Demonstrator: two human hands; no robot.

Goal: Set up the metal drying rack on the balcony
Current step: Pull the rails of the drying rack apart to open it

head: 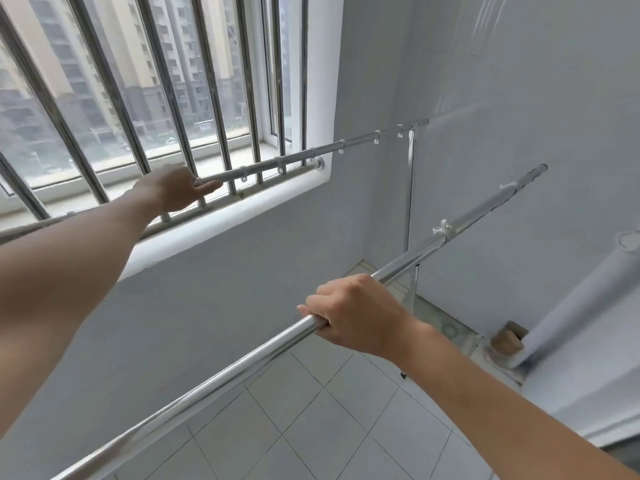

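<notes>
The metal drying rack stands in the balcony corner with two long silver top bars. The far bar (360, 139) runs along the window and carries several small white clips. My left hand (173, 191) is closed around this far bar in front of the window. The near bar (460, 225) slants from the lower left up toward the right wall and carries white clips. My right hand (356, 315) grips the near bar from above at mid-frame. A thin upright post (410, 188) of the rack drops from the far bar's end to the floor.
A window with vertical steel security bars (166, 81) fills the upper left above a white sill (242, 213). White walls close the corner. A thick white drain pipe (585, 296) leans at the right, with a brown block at its base. The floor has pale tiles (311, 410).
</notes>
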